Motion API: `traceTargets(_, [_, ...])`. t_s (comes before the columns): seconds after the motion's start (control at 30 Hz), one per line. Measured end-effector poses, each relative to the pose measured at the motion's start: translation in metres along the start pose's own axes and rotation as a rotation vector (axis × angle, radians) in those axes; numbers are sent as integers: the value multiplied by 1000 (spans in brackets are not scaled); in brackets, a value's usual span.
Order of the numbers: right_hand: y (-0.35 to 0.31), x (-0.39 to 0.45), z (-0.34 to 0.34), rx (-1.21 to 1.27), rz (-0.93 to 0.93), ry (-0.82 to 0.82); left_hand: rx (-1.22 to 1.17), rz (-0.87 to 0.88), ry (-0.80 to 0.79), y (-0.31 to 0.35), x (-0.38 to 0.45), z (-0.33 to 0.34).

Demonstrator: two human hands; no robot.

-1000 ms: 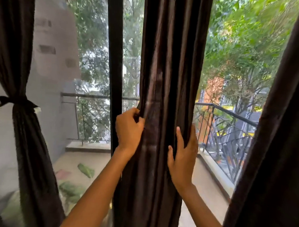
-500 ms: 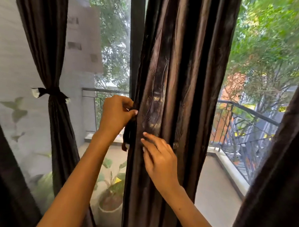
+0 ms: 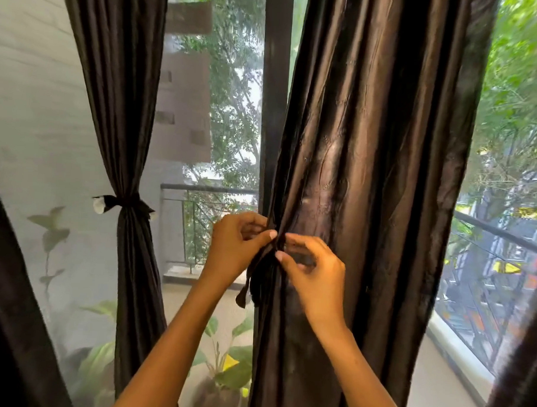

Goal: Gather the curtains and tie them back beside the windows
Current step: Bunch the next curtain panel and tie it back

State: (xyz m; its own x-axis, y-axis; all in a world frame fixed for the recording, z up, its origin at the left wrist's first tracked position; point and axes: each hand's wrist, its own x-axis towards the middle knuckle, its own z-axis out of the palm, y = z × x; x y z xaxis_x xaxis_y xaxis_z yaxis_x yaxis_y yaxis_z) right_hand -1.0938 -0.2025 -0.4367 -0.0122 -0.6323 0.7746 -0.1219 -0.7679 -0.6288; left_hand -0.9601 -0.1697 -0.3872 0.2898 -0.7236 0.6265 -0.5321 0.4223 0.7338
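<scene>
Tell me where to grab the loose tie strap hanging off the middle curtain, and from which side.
Pinch the tie strap near its dangling lower end, coming from the left. It hangs free off the middle curtain's left edge, in front of the window frame, below both hands, so that side is unobstructed.

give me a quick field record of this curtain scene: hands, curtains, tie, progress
left hand: pinches the left edge of the middle curtain
right hand: pinches the same edge, just right of the left hand
tie strip: dark, hangs loose below the hands
left curtain: gathered, bound by its tie-back
progress: middle curtain not yet tied
outside: balcony railing, potted plant
</scene>
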Motion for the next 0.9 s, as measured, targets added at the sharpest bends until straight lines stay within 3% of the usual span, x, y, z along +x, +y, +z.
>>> traceTargets(0.13, [-2,9,4,-124,-74,234,-25,59,29,-8,0,1])
traceTargets(0.33, [-2,9,22,-41,-99,110,-99,175,26,-8,-2,7])
traceTargets(0.47, [8,6,26,-98,-125,125,-131,164,-4,-1,-2,12])
traceTargets(0.6, [19,1,23,-195,-107,61,-58,114,97,-9,7,19])
traceTargets(0.8, [26,9,12,-376,-79,365,-28,106,158,-17,11,25])
traceTargets(0.9, [35,16,12,-309,69,312,6,137,173,-19,12,25])
